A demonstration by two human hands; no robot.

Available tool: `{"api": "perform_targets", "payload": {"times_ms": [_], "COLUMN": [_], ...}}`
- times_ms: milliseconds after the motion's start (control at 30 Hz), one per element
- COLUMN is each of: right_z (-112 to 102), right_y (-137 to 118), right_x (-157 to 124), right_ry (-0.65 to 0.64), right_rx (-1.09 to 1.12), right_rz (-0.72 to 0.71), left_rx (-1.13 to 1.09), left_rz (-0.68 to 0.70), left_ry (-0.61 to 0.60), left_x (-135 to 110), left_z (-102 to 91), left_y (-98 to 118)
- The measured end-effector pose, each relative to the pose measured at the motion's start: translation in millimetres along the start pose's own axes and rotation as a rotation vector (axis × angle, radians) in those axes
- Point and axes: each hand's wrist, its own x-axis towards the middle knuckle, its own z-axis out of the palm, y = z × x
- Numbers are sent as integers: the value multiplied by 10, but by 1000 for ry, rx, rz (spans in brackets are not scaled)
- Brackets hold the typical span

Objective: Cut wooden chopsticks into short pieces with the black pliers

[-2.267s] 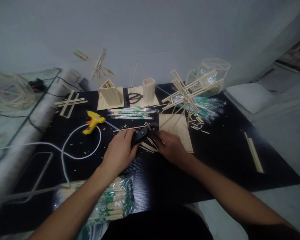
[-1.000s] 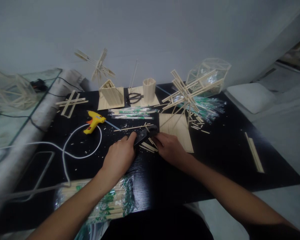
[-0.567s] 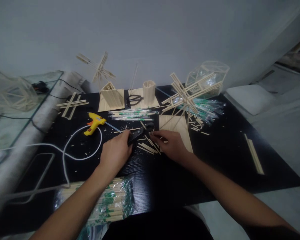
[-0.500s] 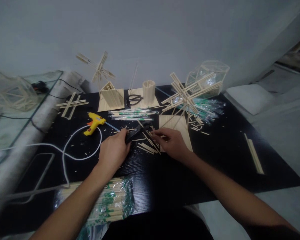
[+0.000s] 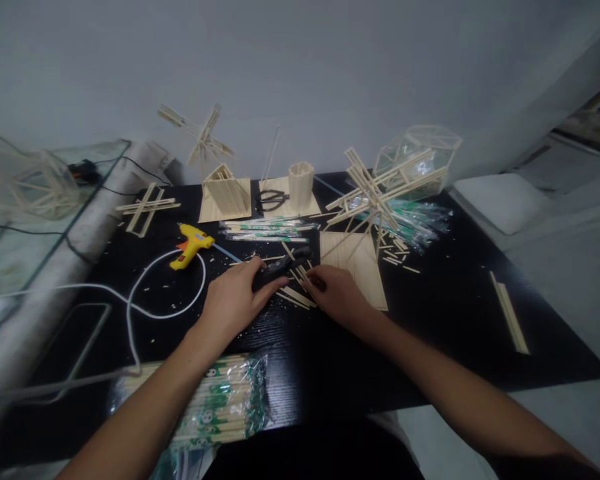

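My left hand is closed round the handles of black cutting pliers near the middle of the black table. The pliers' jaws point right, toward a thin wooden stick. My right hand rests just right of the jaws, fingers curled over a scatter of short cut sticks; what it pinches is hidden. A flat panel of glued sticks lies behind the right hand.
A yellow glue gun with a white cable lies at left. Wrapped chopstick bundles sit at the near edge. Stick models, a stick cup, scissors and a windmill model stand at the back.
The pliers and my left hand shifted slightly left and back, then settled. My right hand slid from the pliers' jaws onto the cut sticks, fingers curling.
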Motion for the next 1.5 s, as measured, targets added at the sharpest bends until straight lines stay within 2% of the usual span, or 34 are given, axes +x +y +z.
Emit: {"api": "perform_targets", "payload": {"times_ms": [133, 267, 400, 533, 800, 1500], "right_z": [13, -7, -98, -158, -72, -72], "right_y": [10, 14, -60, -149, -147, -155], "right_x": [-5, -4, 0, -6, -46, -58], "right_ry": [-2, 17, 54, -4, -47, -61], "right_rx": [-18, -5, 202, 389, 591, 486], "right_rz": [-3, -5, 45, 107, 120, 88], "left_rx": [-74, -79, -85, -86, -62, -37], "left_rz": [5, -8, -24, -42, -41, -53], "left_ry": [-81, -105, -101, -104, -108, -147], "left_x": [-3, 2, 16, 23, 14, -1], "left_z": [-22, -14, 18, 40, 52, 33], "left_y": [18, 3, -21, -42, -35, 39]}}
